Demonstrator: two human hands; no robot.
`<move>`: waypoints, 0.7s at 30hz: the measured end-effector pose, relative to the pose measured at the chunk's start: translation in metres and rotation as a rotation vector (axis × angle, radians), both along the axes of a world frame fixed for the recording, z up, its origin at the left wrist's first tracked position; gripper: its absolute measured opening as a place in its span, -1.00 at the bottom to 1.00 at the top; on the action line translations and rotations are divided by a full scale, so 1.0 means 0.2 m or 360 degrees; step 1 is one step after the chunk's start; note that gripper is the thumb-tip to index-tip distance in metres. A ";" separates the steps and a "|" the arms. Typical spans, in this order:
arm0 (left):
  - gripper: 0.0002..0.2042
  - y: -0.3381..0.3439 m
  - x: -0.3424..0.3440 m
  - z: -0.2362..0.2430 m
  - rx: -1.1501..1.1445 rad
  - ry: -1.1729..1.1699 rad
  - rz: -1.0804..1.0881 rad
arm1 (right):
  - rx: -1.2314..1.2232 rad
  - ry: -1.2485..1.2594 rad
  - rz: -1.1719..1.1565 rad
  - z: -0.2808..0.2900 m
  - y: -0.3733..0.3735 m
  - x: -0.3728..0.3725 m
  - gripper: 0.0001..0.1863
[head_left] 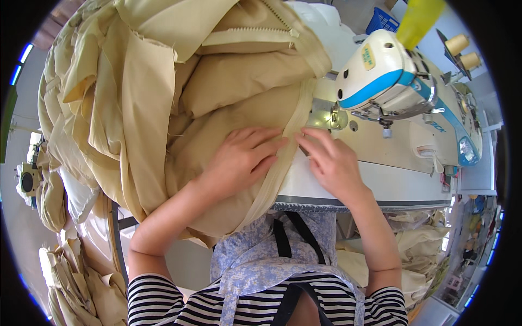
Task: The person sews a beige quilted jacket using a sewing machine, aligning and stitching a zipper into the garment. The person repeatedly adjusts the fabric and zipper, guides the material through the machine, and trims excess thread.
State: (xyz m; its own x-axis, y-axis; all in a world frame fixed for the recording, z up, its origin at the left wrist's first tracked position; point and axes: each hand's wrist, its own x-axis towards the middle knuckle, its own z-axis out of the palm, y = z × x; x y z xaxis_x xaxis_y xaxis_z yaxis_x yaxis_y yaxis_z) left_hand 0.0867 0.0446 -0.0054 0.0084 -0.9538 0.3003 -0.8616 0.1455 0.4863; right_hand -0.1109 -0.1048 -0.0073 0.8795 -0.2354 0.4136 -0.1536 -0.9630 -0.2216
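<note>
Tabletop (375, 182): white, beneath and around the right hand (329, 160). Edging strip (326, 205): dark, curved by the lens, finely ruled, nearer the body than that hand. Wall (27, 111): pale grey, far left of the left hand (242, 157). Light strips (25, 52): bright, blue-fringed, beyond and far left of the left hand. Folded drape (49, 30): dusty pink, close by those strips. Basket (382, 20): blue, openwork, well beyond the right hand, slightly rightward. Storage area (476, 239): crowded, contents blurred, far right of the right hand.
</note>
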 end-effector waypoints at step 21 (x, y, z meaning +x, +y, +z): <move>-0.46 -0.88 0.52 -0.47 -0.0171 -0.0105 0.0690 | 0.0828 0.0268 0.1010 -0.18 0.65 -0.12 -0.81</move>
State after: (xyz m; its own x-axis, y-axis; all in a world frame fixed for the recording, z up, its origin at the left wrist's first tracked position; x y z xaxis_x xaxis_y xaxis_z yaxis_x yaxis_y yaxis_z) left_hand 0.1903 -0.1321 -0.1003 0.3780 -0.8298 0.4106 -0.8826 -0.1891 0.4304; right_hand -0.1353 0.0250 -0.0437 0.9498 0.2006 0.2402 0.3123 -0.6591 -0.6841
